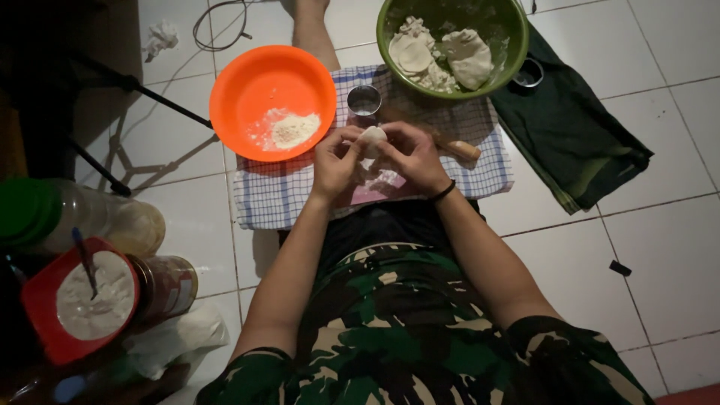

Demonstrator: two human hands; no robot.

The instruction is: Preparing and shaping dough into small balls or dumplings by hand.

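Note:
Both my hands meet over a checked cloth [480,169] spread on the tiled floor. My left hand [335,161] and my right hand [415,156] together hold a small white ball of dough [373,137], fingers pinched around it. Just beyond the dough stands a small metal cup [364,101]. A wooden rolling pin [459,148] lies on the cloth, partly hidden behind my right hand. A black band circles my right wrist.
An orange bowl [255,82] with a little flour sits at the left of the cloth. A green bowl [510,56] of dough pieces stands behind. A dark green cloth [577,135] lies right. A red tub of flour [45,315], jars and a bottle stand at the near left.

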